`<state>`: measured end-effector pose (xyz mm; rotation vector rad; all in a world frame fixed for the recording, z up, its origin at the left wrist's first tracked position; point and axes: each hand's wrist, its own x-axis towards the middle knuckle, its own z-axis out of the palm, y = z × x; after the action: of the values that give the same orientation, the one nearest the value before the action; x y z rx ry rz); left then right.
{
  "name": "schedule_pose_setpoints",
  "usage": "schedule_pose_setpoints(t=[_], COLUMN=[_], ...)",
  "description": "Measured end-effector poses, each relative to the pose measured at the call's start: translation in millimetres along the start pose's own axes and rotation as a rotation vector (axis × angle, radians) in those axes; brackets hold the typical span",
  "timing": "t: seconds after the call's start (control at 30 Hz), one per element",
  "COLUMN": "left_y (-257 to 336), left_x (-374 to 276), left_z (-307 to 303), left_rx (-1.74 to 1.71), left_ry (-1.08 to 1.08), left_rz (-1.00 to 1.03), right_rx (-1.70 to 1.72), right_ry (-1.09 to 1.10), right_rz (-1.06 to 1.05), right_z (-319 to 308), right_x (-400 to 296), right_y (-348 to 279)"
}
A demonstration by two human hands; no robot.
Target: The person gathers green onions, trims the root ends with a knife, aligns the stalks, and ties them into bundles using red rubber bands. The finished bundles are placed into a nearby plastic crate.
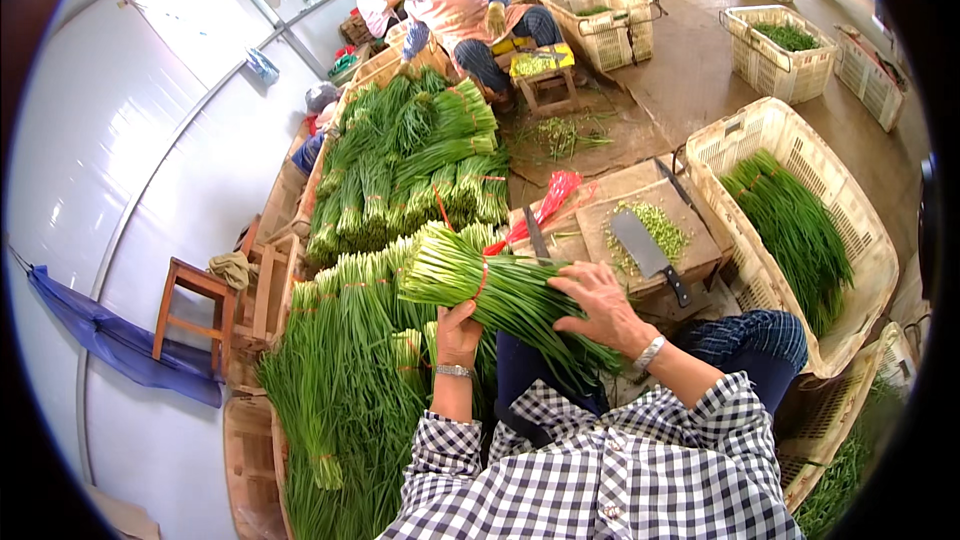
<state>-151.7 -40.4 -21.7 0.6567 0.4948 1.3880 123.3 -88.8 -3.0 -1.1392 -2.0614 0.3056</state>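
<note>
A bunch of garlic chives (517, 289), tied with a red band, lies across my lap with its pale cut ends to the left. My left hand (457, 334) grips it from below near the band. My right hand (604, 307) rests on the green leaves, fingers apart and not closed around them. Beyond the bunch, a cleaver (641, 244) lies on a wooden board (592, 229) among chopped chive ends (664, 229). Red plastic ties (551, 199) lie beside a narrow knife blade (535, 232). Another dark-bladed knife (675, 180) lies at the board's far edge.
Banded chive bunches (390, 172) are piled on my left. A plastic crate (862, 202) on my right holds more chives (787, 232). Across from me sits a person (465, 11) beside a small wooden stool (551, 86). A wooden chair (195, 300) stands near the wall.
</note>
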Motion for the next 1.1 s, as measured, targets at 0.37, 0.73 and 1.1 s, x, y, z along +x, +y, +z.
schedule_pose_setpoints(t=[0.37, 0.73, 1.1], left_y=[118.3, 67.8, 47.4], left_x=[-38.5, 20.3, 10.0], left_z=[-77.1, -7.5, -33.3], left_rx=[0.435, 1.665, 1.567], left_ry=[0.199, -0.412, -0.404], left_rz=[0.272, -0.370, -0.549], right_rx=[-0.129, -0.219, -0.340], right_ry=[-0.129, -0.055, 0.297], right_rz=[0.025, -0.201, 0.717], right_z=[55.3, 49.6, -35.0], right_x=[-14.9, -13.4, -88.9], right_y=[-3.6, -9.1, 151.5])
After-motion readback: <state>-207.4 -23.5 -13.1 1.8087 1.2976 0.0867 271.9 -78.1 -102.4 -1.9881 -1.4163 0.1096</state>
